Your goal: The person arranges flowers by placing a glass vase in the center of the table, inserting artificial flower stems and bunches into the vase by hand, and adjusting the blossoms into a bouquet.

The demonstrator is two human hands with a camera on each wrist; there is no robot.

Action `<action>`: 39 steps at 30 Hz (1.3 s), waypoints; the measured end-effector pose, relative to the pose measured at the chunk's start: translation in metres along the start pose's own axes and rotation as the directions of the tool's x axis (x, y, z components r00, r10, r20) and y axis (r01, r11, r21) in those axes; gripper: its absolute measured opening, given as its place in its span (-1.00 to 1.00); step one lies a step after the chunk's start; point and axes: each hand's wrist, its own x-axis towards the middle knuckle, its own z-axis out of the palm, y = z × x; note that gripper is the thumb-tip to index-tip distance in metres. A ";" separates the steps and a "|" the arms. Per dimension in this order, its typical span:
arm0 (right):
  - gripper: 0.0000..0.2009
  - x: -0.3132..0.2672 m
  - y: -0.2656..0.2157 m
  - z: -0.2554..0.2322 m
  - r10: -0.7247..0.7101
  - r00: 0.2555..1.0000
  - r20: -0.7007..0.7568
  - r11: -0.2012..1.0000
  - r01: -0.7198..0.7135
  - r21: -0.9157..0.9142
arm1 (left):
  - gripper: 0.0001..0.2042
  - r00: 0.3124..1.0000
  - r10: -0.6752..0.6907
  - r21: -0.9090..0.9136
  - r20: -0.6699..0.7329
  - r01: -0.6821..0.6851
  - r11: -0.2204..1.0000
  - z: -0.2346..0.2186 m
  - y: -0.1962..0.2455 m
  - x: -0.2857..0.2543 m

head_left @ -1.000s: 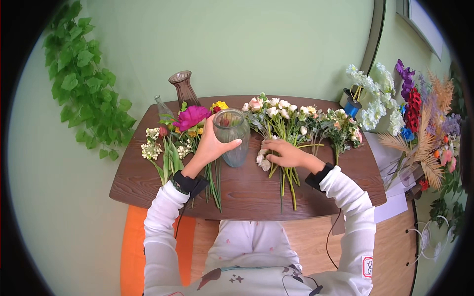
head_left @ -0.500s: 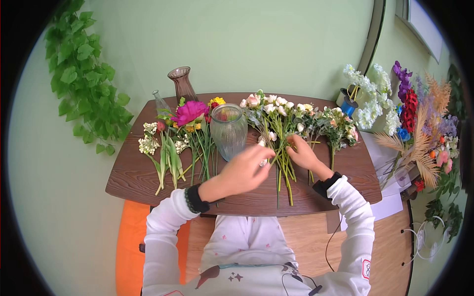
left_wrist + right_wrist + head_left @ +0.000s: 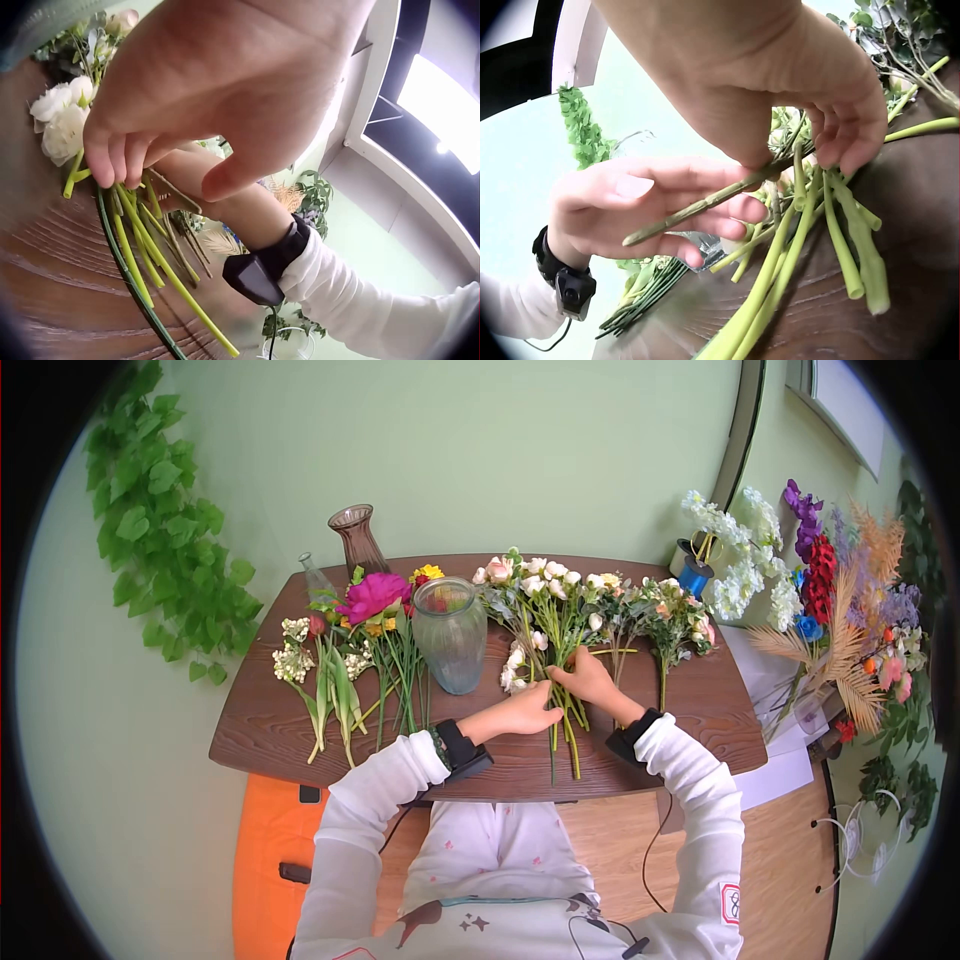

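Thumb and fingers of my right hand (image 3: 590, 682) pinch a brownish-green flower stem (image 3: 697, 210) low in a bunch of white and pale pink flowers (image 3: 550, 582). My left hand (image 3: 518, 712) reaches in from the left, its fingers extended and thumb apart, right by the bunch's green stems (image 3: 142, 240). In the right wrist view, that stem crosses in front of the left fingers (image 3: 727, 217). Left of the bunch stands a clear ribbed glass vase (image 3: 452, 650). White blooms (image 3: 64, 124) lie close to my left fingertips.
Magenta and yellow flowers (image 3: 374, 597) and green-stemmed white buds (image 3: 293, 662) lie on the table's left. Behind them stand a brownish vase (image 3: 358, 542) and a small clear bottle (image 3: 315, 575). Rightward are leafy sprigs (image 3: 670, 615), a blue spool (image 3: 693, 575) and more flowers (image 3: 820, 580).
My left hand has left the glass vase and moved right and toward me, to the stems. My right hand has shifted from beside the white blooms onto the stems and now pinches one.
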 end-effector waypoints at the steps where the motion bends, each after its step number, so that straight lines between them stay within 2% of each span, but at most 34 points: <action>1: -0.45 0.001 -0.001 -0.001 0.001 1.000 -0.002 1.000 -0.001 0.001 | -0.45 0.997 0.001 -0.111 0.072 0.007 0.994 0.000 0.001 0.003; 2: -0.45 0.002 -0.002 -0.002 0.030 0.999 0.015 0.999 -0.029 -0.043 | -0.47 0.990 0.010 -0.219 0.143 0.022 0.975 -0.001 0.001 0.005; 3: -0.46 0.003 -0.003 -0.003 0.059 0.998 0.032 0.994 -0.056 -0.089 | -0.47 0.990 0.010 -0.217 0.143 0.022 0.976 -0.001 0.001 0.005; 5: -0.49 0.006 0.006 -0.001 0.043 0.999 0.022 0.994 -0.041 -0.097 | -0.49 0.998 0.063 0.062 -0.023 -0.062 0.996 0.003 -0.001 0.003; 6: -0.51 0.008 0.010 0.001 0.027 1.000 0.014 0.994 -0.025 -0.107 | -0.49 0.998 0.063 0.064 -0.024 -0.062 0.996 0.004 -0.002 0.005; 7: -0.51 0.007 0.006 -0.003 0.026 1.000 0.013 0.994 -0.024 -0.106 | -0.48 0.999 0.003 0.002 -0.053 -0.003 1.000 0.006 -0.003 0.007; 8: -0.56 0.003 -0.003 -0.011 0.152 0.986 0.066 0.984 -0.157 0.080 | -0.47 0.995 -0.059 -0.062 -0.077 0.054 0.997 0.006 -0.001 0.007; 9: -0.60 0.001 -0.007 -0.016 0.263 0.954 0.142 0.922 -0.292 0.255 | -0.47 0.995 -0.058 -0.061 -0.076 0.054 0.997 0.005 0.000 0.009; 10: -0.66 0.003 -0.005 -0.015 0.270 0.947 0.173 0.884 -0.315 0.345 | -0.45 0.982 -0.177 -0.167 -0.064 0.164 0.972 0.000 0.007 0.009; 11: -0.66 0.006 0.004 -0.011 0.271 0.947 0.172 0.883 -0.316 0.346 | -0.42 0.956 -0.291 -0.268 -0.040 0.270 0.925 -0.001 0.011 0.010; 12: -0.69 0.010 0.015 -0.006 0.256 0.956 0.145 0.859 -0.294 0.419 | -0.39 0.941 -0.333 -0.350 -0.055 0.294 0.889 0.008 -0.001 0.020; 13: -0.72 0.010 0.016 -0.006 0.243 0.963 0.117 0.829 -0.269 0.490 | -0.39 0.942 -0.332 -0.348 -0.053 0.294 0.890 0.006 0.001 0.020; 15: -0.75 0.009 0.020 -0.005 0.259 0.962 0.087 0.825 -0.268 0.498 | -0.41 0.906 -0.418 -0.629 0.068 0.364 0.687 0.001 0.005 0.022; 16: -0.74 0.007 0.019 -0.007 0.253 0.965 0.073 0.824 -0.254 0.507 | -0.41 0.907 -0.416 -0.628 0.069 0.364 0.688 -0.001 0.005 0.024; 18: -0.73 0.007 0.023 -0.004 0.246 0.968 0.058 0.822 -0.240 0.516 | -0.45 0.913 -0.405 -0.697 0.050 0.322 0.640 -0.003 0.005 0.027; 19: -0.73 0.012 0.032 0.004 0.239 0.971 0.004 0.826 -0.206 0.525 | -0.45 0.913 -0.405 -0.697 0.050 0.322 0.641 0.001 -0.001 0.031; 21: -0.73 0.014 0.036 0.006 0.230 0.972 -0.051 0.829 -0.169 0.534 | -0.53 0.929 -0.331 -0.736 -0.168 0.105 0.669 0.011 -0.017 0.041; 22: -0.73 0.012 0.032 0.004 0.259 0.964 -0.050 0.813 -0.190 0.550 | -0.62 0.904 -0.343 -0.722 -0.253 0.060 0.689 0.009 -0.010 0.036; 23: -0.74 0.010 0.030 0.003 0.288 0.956 -0.048 0.797 -0.212 0.566 | -0.62 0.905 -0.343 -0.721 -0.252 0.061 0.690 0.006 -0.006 0.035; 25: -0.74 0.012 0.035 0.001 0.278 0.958 -0.073 0.813 -0.194 0.548 | -0.71 0.859 -0.347 -0.764 -0.376 -0.075 0.641 0.001 -0.004 0.034; 26: -0.74 0.012 0.037 0.002 0.266 0.959 -0.097 0.830 -0.177 0.528 | -0.77 0.762 -0.332 -0.636 -0.555 -0.132 0.760 0.007 -0.015 0.043; 27: -0.74 0.012 0.039 0.003 0.267 0.959 -0.095 0.829 -0.178 0.530 | -0.77 0.763 -0.333 -0.636 -0.555 -0.130 0.761 0.011 -0.020 0.044; 29: -0.74 0.008 0.038 0.002 0.276 0.956 -0.099 0.807 -0.175 0.564 | -0.79 0.799 -0.463 -0.832 -0.383 -0.081 0.548 -0.011 0.009 0.027; 30: -0.73 0.010 0.044 0.007 0.253 0.961 -0.114 0.824 -0.152 0.546 | -0.79 0.878 -0.359 -0.848 -0.315 -0.091 0.522 -0.014 -0.001 0.029; 31: -0.73 0.010 0.045 0.008 0.252 0.961 -0.115 0.823 -0.150 0.548 | -0.79 0.878 -0.359 -0.846 -0.316 -0.091 0.525 -0.016 0.001 0.027; 33: -0.73 0.009 0.048 0.010 0.238 0.962 -0.131 0.847 -0.140 0.513 | -0.81 0.882 -0.366 -0.896 -0.297 -0.124 0.427 -0.018 0.005 0.026; 37: -0.73 0.008 0.051 0.012 0.239 0.964 -0.113 0.860 -0.156 0.487 | -0.82 0.848 -0.354 -0.838 -0.395 -0.175 0.517 -0.013 0.013 0.023; 39: -0.71 0.011 0.056 0.015 0.233 0.967 -0.099 0.878 -0.165 0.450 | -0.83 0.839 -0.256 -0.744 -0.481 -0.236 0.626 -0.010 0.012 0.023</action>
